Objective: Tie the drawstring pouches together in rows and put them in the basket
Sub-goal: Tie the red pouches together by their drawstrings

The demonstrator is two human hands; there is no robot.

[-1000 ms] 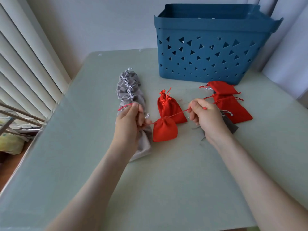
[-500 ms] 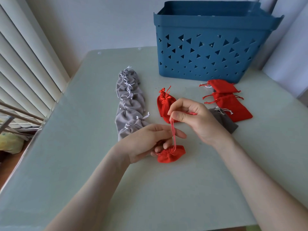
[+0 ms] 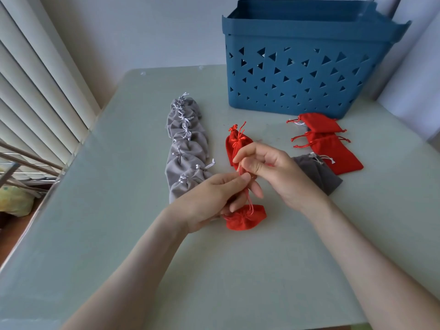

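Window blinds (image 3: 35, 91) flank a pale desk (image 3: 119, 210), where a tied row of grey pouches (image 3: 185, 148) lies left of the hands and loose red pouches (image 3: 326, 139) overlap a grey pouch (image 3: 316, 172) on the right. The left hand (image 3: 209, 201) and right hand (image 3: 273, 170) pinch a red cord (image 3: 248, 196) in curled fingers (image 3: 242, 153). The cord's red pouch (image 3: 245, 217) lies just below the left fingers, and a second red pouch (image 3: 234, 146) lies partly behind the right. A blue basket (image 3: 297, 75) stands beyond, its inside hidden.

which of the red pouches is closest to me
The scrunched red pouch beside the left hand, its cord rising to the right hand. The other three lie farther back toward the basket.
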